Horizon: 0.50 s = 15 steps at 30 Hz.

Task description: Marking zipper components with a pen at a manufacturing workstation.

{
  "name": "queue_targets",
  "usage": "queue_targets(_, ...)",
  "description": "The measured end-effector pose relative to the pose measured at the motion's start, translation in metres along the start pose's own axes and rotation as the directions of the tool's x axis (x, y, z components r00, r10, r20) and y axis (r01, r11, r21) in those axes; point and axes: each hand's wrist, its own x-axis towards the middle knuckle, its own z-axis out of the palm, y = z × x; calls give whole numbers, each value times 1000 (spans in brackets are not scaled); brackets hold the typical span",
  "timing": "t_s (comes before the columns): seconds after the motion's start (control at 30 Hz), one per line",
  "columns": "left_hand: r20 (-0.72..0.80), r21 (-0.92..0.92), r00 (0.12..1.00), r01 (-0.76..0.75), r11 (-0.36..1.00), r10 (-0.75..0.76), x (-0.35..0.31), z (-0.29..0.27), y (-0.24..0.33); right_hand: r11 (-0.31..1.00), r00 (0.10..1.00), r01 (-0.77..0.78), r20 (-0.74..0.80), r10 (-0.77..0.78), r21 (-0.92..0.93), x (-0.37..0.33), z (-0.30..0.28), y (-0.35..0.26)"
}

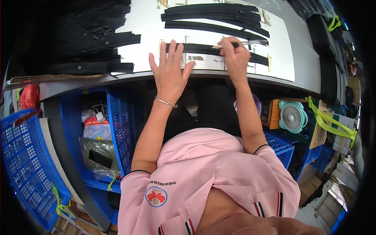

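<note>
My left hand (169, 74) lies flat with its fingers spread, the fingertips pressing on the left end of a long black strip (199, 48). This strip runs sideways across a white board (282, 55) near the table's front edge. In my right hand (237, 64) a clear-barrelled pen (256, 42) is pinched, its barrel pointing right and the hand resting over the strip. Whether the pen's tip touches the strip, I cannot tell. Further back on the board lie several more black strips (211, 12), roughly side by side.
A heap of black strips (90, 39) covers the table's left side, by a cardboard edge (58, 78). Below stand a blue crate (119, 129) holding bags and a phone (100, 159), another blue basket (31, 156), and a small turquoise fan (293, 116) at right.
</note>
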Motion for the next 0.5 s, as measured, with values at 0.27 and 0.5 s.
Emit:
queue_targets(0.27,3,-5,1000,-5,1000,5,-1,2,-1,979,998,-64,-27,60,-194,5,-33,23)
queue_targets(0.5,33,30,999,-26,999,25,4,4,24,981,997,-65,-40,58,-183,7,-29,19)
